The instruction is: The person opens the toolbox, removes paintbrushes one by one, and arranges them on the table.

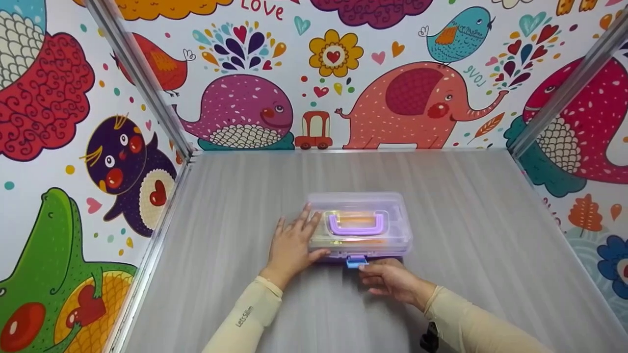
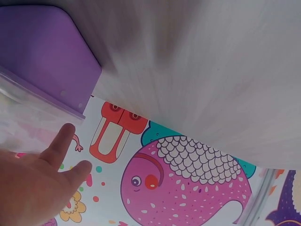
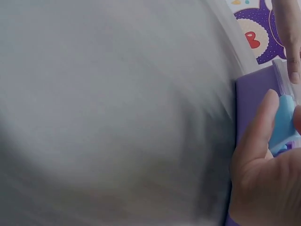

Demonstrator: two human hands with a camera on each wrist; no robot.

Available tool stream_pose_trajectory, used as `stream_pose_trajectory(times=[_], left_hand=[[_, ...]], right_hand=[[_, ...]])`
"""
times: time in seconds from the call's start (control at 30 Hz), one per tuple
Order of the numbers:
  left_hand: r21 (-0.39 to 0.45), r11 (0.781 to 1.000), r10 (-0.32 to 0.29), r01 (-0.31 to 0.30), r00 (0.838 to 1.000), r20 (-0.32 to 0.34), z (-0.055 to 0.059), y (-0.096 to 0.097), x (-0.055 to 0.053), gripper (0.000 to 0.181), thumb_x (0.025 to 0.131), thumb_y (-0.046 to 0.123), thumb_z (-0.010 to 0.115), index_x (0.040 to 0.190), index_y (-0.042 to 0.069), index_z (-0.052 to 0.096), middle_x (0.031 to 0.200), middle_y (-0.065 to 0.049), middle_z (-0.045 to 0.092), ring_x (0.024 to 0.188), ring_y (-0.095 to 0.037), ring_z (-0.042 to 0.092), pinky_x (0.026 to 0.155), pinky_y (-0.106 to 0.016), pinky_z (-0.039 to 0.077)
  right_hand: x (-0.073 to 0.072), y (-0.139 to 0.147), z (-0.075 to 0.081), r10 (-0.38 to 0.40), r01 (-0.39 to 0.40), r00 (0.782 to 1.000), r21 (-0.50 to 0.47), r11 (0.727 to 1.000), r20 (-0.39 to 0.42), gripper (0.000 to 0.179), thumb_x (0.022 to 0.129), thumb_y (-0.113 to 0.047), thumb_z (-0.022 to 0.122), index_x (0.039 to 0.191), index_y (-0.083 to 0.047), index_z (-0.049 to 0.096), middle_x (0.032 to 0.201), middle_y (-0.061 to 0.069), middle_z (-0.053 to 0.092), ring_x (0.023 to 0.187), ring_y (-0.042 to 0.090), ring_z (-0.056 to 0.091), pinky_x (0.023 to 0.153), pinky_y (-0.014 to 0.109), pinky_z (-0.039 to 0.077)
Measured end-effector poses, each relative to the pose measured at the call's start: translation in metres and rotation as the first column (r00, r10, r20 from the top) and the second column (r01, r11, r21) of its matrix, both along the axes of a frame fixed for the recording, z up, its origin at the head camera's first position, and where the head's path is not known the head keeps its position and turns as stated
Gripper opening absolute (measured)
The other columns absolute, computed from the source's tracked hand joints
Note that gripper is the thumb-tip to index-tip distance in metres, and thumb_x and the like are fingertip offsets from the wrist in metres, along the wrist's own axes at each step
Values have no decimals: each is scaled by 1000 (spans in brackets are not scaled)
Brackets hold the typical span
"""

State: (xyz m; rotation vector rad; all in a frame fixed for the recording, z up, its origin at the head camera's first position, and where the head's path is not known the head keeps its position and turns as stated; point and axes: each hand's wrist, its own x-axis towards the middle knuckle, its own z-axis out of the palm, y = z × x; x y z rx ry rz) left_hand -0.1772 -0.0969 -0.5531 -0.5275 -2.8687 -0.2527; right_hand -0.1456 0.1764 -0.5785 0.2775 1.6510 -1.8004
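Box lid (image 1: 355, 220) down; left hand (image 1: 292, 247) spread against it, gripping nothing; right hand (image 1: 395, 283) pinches blue latch (image 1: 356, 263), seemingly unfastened.

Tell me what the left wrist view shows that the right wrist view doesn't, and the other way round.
Only the left wrist view: the whale picture, the red car picture and a yellow flower picture on the wall.

Only the right wrist view: the right hand, with fingers on either side of the blue latch.

Both: part of the left hand, the purple base, the clear lid, the gray table and part of the penguin picture.
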Motion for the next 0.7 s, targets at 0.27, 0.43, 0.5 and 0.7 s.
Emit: stream_pose_trajectory(times=[0.27,0.43,0.5,0.7], left_hand=[[10,1000,0,0,1000,31,-1,1,0,98,80,74,62,157,23,32,165,-8,16,130,-33,50,114,-59,18],[33,999,-4,3,999,41,-1,1,1,98,80,72,64,157,23,32,164,-10,16,129,-36,51,113,-61,19],[48,999,-3,1,999,43,-1,1,1,97,80,71,65,157,23,32,164,-12,17,126,-38,52,112,-61,20],[97,994,30,-39,995,91,-1,2,1,96,79,70,67,157,27,32,161,-22,18,122,-45,54,110,-63,25]], right_hand=[[4,17,1,44,-37,996,76,996,-83,23,90,-19,72,103,-1,67,95,9,71,82,17,66,64,31,57],[5,42,9,126,-84,977,232,969,-170,28,90,-23,72,106,0,69,95,7,70,85,19,65,69,37,57],[3,56,16,194,-105,950,336,936,-246,26,89,-23,74,101,0,71,91,7,70,82,19,64,68,36,56],[-7,89,34,294,121,793,612,782,-533,32,82,-22,82,103,-1,69,94,8,67,85,22,61,71,34,52]])
